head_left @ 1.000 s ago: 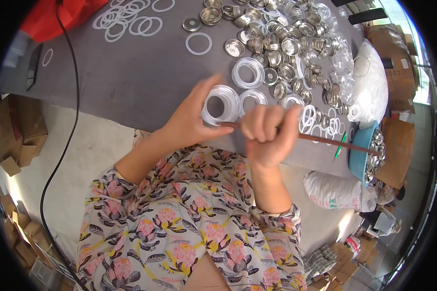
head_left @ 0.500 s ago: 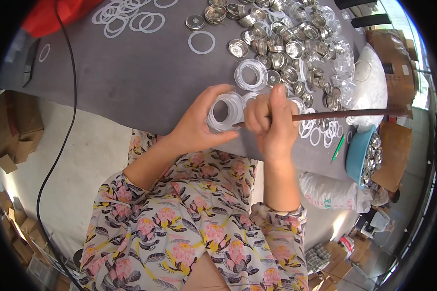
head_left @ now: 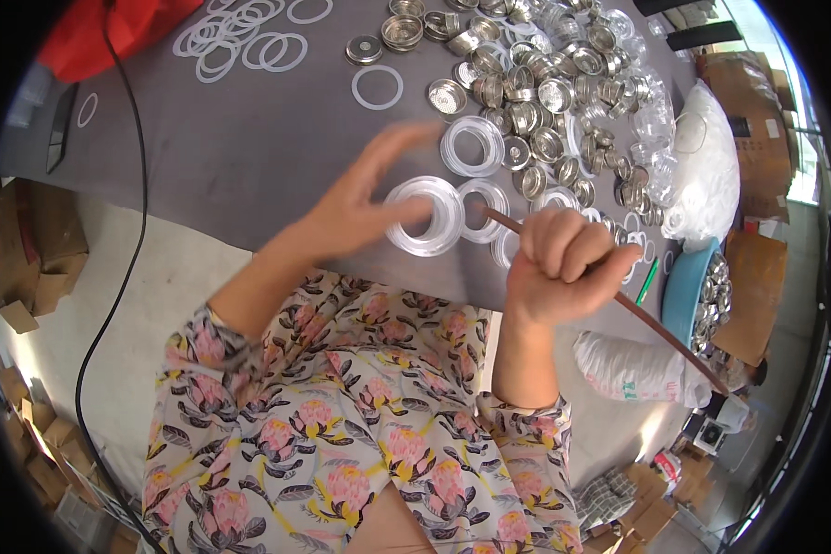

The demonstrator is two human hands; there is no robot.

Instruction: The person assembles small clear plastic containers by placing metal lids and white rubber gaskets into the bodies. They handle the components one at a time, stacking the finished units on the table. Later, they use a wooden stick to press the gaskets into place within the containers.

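My left hand (head_left: 365, 203) is open, fingers spread and a little smeared by motion, at the left side of a stack of clear rings (head_left: 425, 242). Its thumb reaches over the stack's hole. In my closed right hand (head_left: 563, 268) is a thin brown stick (head_left: 660, 328), slanting from its tip near the rings down to the right. Another ring stack (head_left: 487, 196) sits between the first one and the stick's tip. A third stack (head_left: 452, 143) lies just beyond, beside the heap of silver metal caps (head_left: 545, 102).
Loose flat white rings (head_left: 240, 37) lie at the far left of the grey table (head_left: 240, 148), near a red cloth (head_left: 111, 37). To the right are a white plastic bag (head_left: 706, 157), a green pen (head_left: 648, 280) and a blue basin (head_left: 681, 294) of metal caps. A black cable (head_left: 120, 268) crosses the left side.
My left hand has loosened from the ring stack and opened wider. My right hand has moved right and turned, and the stick now slants downward to the right.
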